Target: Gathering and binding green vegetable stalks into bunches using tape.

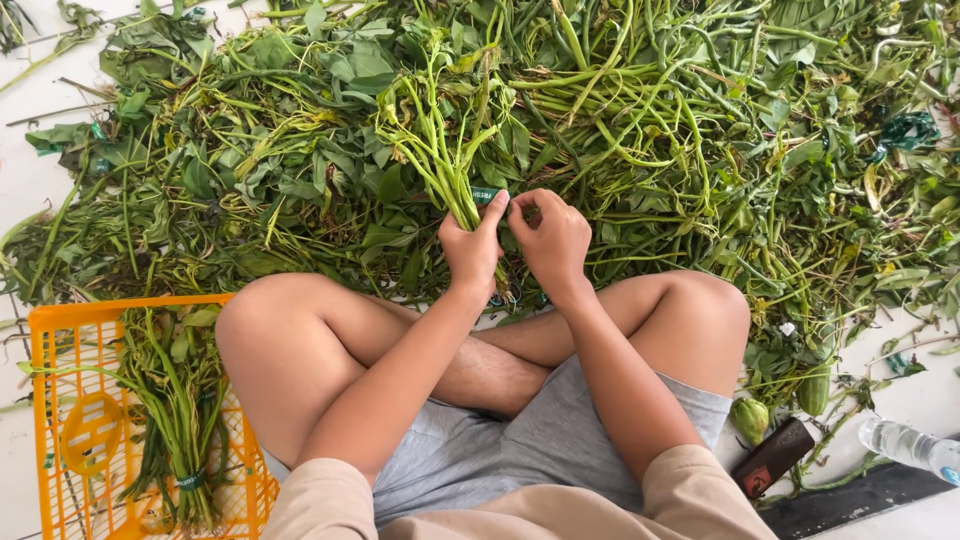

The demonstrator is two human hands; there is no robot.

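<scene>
Head view: the person sat cross-legged on the pale floor [25,180], both hands raised in front of the knees. The left hand [472,250] was closed around the lower stems of a bunch of long green leafy vegetable stalks [440,150], holding it upright. The right hand [552,238] was curled just beside it, fingertips pinched at a narrow green band [486,195] that sat around the stems at the grip point. Whether the band was fully closed around the bunch could not be told — the fingers covered part of it.

Behind the hands lay a wide, loose heap of green stalks and leaves [650,120], spread across most of the floor in view and unsorted.

At the person's left stood an orange plastic lattice crate [60,440] holding banded bundles of the same green stalks [180,400]; a green tie showed near the stem ends.

At the right, near the knee, lay a dark brown rectangular case [772,455] and a clear plastic water bottle [910,445] on its side.

Judgement: work was at an early stage — only a little tied produce in the crate, one bunch in hand, the bulk of the heap untied.
</scene>
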